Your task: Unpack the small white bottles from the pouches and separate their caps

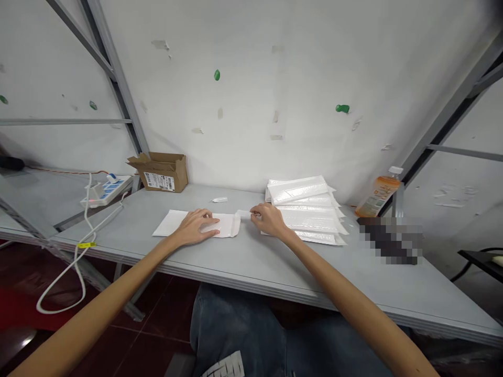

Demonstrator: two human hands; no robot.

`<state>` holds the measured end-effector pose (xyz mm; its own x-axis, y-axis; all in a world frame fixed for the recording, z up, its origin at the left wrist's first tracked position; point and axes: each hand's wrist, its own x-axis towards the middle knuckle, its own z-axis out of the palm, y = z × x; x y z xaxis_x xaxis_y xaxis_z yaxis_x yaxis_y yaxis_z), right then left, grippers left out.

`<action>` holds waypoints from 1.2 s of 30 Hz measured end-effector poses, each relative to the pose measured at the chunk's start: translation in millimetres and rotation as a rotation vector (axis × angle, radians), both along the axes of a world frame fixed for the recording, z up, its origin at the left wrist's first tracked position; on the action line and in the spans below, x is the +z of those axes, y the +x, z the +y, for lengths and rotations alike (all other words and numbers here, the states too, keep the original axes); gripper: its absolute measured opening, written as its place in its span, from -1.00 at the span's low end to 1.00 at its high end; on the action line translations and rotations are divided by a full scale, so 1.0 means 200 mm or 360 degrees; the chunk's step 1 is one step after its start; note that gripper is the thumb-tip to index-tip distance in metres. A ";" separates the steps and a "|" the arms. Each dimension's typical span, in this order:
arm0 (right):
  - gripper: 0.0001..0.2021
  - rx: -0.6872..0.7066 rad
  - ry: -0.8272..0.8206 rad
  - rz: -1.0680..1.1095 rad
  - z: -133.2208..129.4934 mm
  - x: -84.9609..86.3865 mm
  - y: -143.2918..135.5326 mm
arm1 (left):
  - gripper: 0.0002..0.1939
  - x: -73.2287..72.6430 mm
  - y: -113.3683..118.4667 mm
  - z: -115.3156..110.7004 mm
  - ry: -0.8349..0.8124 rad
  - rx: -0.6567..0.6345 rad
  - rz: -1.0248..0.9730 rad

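A white envelope [223, 226] lies flat on the grey table, its flap end pointing right. My left hand [197, 226] rests on top of it with the fingers spread. Just right of the flap, my right hand [267, 219] pinches the end of a thin, pale strip [244, 214] that reaches to the envelope. Beside and behind my right hand is a fanned stack of white padded envelopes [310, 214]. A small white tube-like item [219, 200] lies behind the envelope.
An open cardboard box [167, 173] stands at the back left, near a power strip [112, 188] and a looped white cable [78, 262]. On the right are an orange drink bottle [379, 193] and a blurred dark object [387, 241]. Metal posts flank the grey table [243, 262].
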<state>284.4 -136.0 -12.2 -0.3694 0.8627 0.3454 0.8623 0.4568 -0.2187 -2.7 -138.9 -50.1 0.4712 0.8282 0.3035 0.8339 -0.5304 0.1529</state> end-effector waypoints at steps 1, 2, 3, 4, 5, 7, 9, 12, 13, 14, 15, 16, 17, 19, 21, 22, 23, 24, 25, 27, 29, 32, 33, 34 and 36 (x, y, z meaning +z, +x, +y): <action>-0.74 0.0013 -0.0031 0.0001 -0.01 -0.01 0.02 | -0.50 -0.01 0.02 0.00 0.0020 0.0014 -0.0048; -0.74 0.0018 -0.0058 -0.0001 -0.03 -0.01 0.04 | -0.53 -0.01 0.04 0.01 0.0035 0.0030 -0.0099; -0.74 0.0020 -0.0081 -0.0005 -0.04 -0.02 0.05 | -0.56 -0.02 0.06 0.02 0.0036 0.0042 -0.0146; -0.73 0.0021 -0.0097 -0.0008 -0.05 -0.02 0.06 | -0.58 -0.02 0.07 0.03 0.0023 0.0049 -0.0188; -0.73 0.0022 -0.0103 -0.0011 -0.05 -0.03 0.05 | -0.60 -0.02 0.08 0.03 -0.0001 0.0049 -0.0223; -0.72 0.0026 -0.0093 -0.0012 -0.06 -0.03 0.04 | -0.63 -0.02 0.08 0.05 -0.0054 0.0043 -0.0276; -0.71 0.0042 -0.0072 -0.0013 -0.06 -0.03 0.02 | -0.62 0.00 0.09 0.06 -0.0075 0.0040 -0.0307; -0.70 0.0059 -0.0059 -0.0029 -0.06 -0.04 0.01 | -0.63 0.01 0.11 0.07 -0.0069 0.0036 -0.0370; -0.70 0.0060 -0.0063 -0.0039 -0.06 -0.04 0.01 | -0.63 0.01 0.12 0.07 -0.0069 0.0020 -0.0404; -0.70 0.0059 -0.0068 -0.0049 -0.06 -0.04 0.01 | -0.64 0.01 0.14 0.07 -0.0072 -0.0001 -0.0444; -0.70 0.0058 -0.0071 -0.0059 -0.05 -0.04 0.01 | -0.64 0.01 0.16 0.08 -0.0078 -0.0023 -0.0486; -0.71 0.0057 -0.0073 -0.0069 -0.05 -0.05 0.02 | -0.64 0.01 0.17 0.08 -0.0085 -0.0040 -0.0528; -0.71 0.0056 -0.0074 -0.0075 -0.05 -0.05 0.02 | -0.63 0.01 0.19 0.09 -0.0092 -0.0049 -0.0576; -0.71 0.0058 -0.0079 -0.0068 -0.05 -0.04 0.03 | -0.63 0.00 0.21 0.10 -0.0104 -0.0047 -0.0702; -0.71 0.0066 -0.0096 -0.0030 -0.05 -0.03 0.04 | -0.64 0.00 0.21 0.12 -0.0115 -0.0028 -0.0870; -0.71 0.0071 -0.0104 -0.0004 -0.05 -0.03 0.04 | -0.64 0.00 0.21 0.12 -0.0121 -0.0018 -0.0958; -0.71 0.0076 -0.0110 0.0020 -0.05 -0.03 0.04 | -0.65 0.00 0.21 0.13 -0.0128 -0.0011 -0.1034; -0.72 0.0083 -0.0112 0.0043 -0.05 -0.03 0.04 | -0.66 0.01 0.22 0.13 -0.0137 -0.0008 -0.1094; -0.73 0.0089 -0.0108 0.0067 -0.05 -0.03 0.04 | -0.67 0.01 0.23 0.14 -0.0144 -0.0013 -0.1142; -0.76 0.0116 -0.0102 0.0133 -0.05 -0.03 0.03 | -0.69 0.03 0.27 0.14 -0.0144 -0.0041 -0.1206; -0.80 0.0139 -0.0118 0.0249 -0.06 -0.03 0.04 | -0.72 0.03 0.32 0.14 -0.0117 -0.0069 -0.1254; -0.88 0.0104 -0.0172 0.0490 -0.06 -0.04 0.05 | -0.75 0.03 0.37 0.13 -0.0097 -0.0102 -0.1315; -0.91 0.0077 -0.0186 0.0554 -0.06 -0.04 0.05 | -0.76 0.03 0.38 0.12 -0.0099 -0.0110 -0.1336; -0.94 0.0052 -0.0195 0.0597 -0.06 -0.05 0.05 | -0.76 0.03 0.39 0.12 -0.0104 -0.0117 -0.1356; -0.95 0.0015 -0.0196 0.0618 -0.06 -0.06 0.05 | -0.76 0.03 0.39 0.11 -0.0113 -0.0128 -0.1391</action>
<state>293.9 -147.1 -23.7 -0.2400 0.9035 0.3551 0.7005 0.4144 -0.5810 74.3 -117.9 -44.5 0.1523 0.8331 0.5317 0.3636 -0.5475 0.7537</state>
